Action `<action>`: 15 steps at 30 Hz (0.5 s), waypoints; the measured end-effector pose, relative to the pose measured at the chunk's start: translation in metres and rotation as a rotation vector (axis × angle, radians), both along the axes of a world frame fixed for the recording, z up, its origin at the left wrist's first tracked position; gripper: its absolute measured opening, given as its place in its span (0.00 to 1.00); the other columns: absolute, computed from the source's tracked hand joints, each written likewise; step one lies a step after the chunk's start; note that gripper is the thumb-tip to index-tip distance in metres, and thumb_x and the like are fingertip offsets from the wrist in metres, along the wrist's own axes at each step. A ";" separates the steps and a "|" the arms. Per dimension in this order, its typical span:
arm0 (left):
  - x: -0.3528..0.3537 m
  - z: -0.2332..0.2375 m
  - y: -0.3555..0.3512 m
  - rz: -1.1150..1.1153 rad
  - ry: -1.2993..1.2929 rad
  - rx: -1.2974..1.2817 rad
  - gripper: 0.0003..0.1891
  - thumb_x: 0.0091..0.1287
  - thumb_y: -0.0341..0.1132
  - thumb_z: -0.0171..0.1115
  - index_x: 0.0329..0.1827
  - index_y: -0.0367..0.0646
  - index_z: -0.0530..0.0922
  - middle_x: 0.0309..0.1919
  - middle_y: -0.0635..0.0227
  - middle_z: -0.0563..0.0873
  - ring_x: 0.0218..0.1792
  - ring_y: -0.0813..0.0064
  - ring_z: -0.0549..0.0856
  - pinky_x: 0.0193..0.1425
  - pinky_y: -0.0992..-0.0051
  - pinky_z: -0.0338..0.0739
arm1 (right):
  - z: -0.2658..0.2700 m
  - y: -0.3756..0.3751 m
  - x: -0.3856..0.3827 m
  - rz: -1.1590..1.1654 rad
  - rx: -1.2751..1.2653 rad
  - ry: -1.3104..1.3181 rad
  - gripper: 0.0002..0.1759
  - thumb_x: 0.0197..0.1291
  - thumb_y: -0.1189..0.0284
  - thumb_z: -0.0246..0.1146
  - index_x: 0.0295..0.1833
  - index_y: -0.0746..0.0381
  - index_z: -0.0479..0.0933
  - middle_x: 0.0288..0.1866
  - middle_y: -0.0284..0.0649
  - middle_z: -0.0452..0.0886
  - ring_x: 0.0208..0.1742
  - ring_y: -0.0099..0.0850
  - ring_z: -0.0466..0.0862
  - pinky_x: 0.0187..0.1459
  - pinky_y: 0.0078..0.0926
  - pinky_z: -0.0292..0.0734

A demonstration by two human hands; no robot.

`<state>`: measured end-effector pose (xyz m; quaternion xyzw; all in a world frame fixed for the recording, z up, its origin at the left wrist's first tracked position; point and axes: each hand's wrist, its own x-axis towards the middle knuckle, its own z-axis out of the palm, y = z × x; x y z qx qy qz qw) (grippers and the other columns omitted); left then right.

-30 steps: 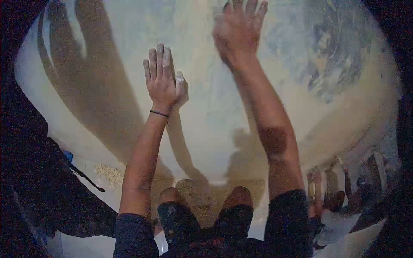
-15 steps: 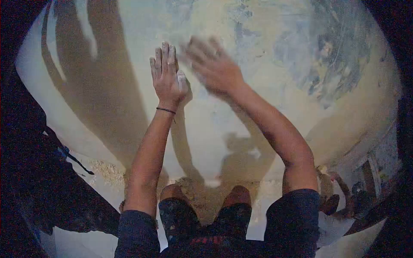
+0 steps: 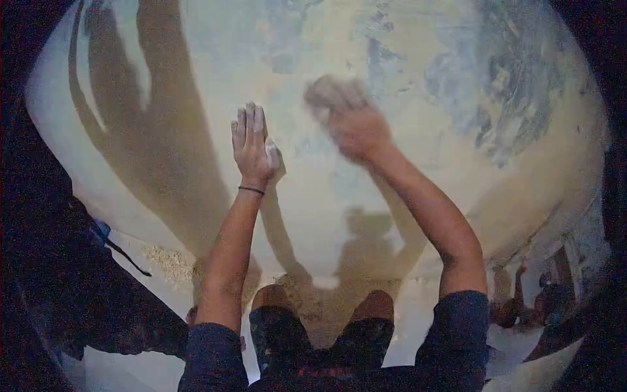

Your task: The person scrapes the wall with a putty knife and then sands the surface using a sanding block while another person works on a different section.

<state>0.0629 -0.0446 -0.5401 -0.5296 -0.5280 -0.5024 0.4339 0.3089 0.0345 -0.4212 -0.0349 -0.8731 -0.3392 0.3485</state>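
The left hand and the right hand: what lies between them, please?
In the head view, no object lies between the left hand and the right hand: only the pale surface, with a shadow beside the left thumb.

I count two bare hands before one wall: one left hand and one right hand. The left shows four fingers and one thumb; the right is too blurred for me to number its fingers. There's one dark wristband, two sleeves and two knees. Past the wall's lower left edge I make out one dark strap and one crumbly patch. The dim shapes beyond its lower right edge defeat my counting.
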 end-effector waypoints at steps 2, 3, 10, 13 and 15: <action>0.009 0.005 -0.009 -0.005 -0.022 -0.022 0.38 0.68 0.39 0.48 0.86 0.43 0.65 0.87 0.57 0.63 0.88 0.52 0.58 0.91 0.48 0.46 | 0.019 -0.011 0.012 -0.222 0.020 0.177 0.26 0.75 0.68 0.55 0.76 0.58 0.74 0.85 0.45 0.67 0.87 0.48 0.61 0.86 0.58 0.51; 0.012 0.010 -0.012 -0.022 -0.031 -0.020 0.38 0.68 0.38 0.48 0.86 0.43 0.65 0.87 0.57 0.63 0.88 0.53 0.57 0.91 0.48 0.45 | 0.019 -0.015 0.006 -0.323 0.056 0.339 0.26 0.76 0.67 0.55 0.76 0.57 0.74 0.85 0.45 0.67 0.87 0.48 0.61 0.86 0.57 0.52; 0.001 0.008 -0.033 -0.037 -0.014 -0.193 0.41 0.68 0.35 0.51 0.88 0.40 0.57 0.89 0.56 0.57 0.89 0.52 0.52 0.91 0.47 0.41 | -0.057 -0.011 0.019 0.035 -0.052 -0.222 0.27 0.77 0.70 0.53 0.79 0.59 0.71 0.86 0.45 0.65 0.87 0.44 0.63 0.85 0.54 0.56; -0.002 0.008 -0.033 -0.044 0.012 -0.201 0.42 0.68 0.35 0.51 0.89 0.39 0.55 0.89 0.52 0.54 0.89 0.49 0.49 0.91 0.44 0.37 | 0.021 -0.012 0.036 -0.438 0.051 0.311 0.28 0.74 0.71 0.55 0.77 0.65 0.70 0.84 0.49 0.68 0.86 0.49 0.64 0.83 0.58 0.58; 0.009 0.012 -0.031 -0.039 -0.008 -0.173 0.42 0.68 0.36 0.51 0.88 0.39 0.55 0.89 0.50 0.54 0.89 0.48 0.48 0.90 0.41 0.35 | 0.053 -0.004 0.032 -0.399 0.041 0.756 0.27 0.73 0.71 0.56 0.74 0.68 0.73 0.80 0.56 0.72 0.81 0.55 0.69 0.82 0.61 0.59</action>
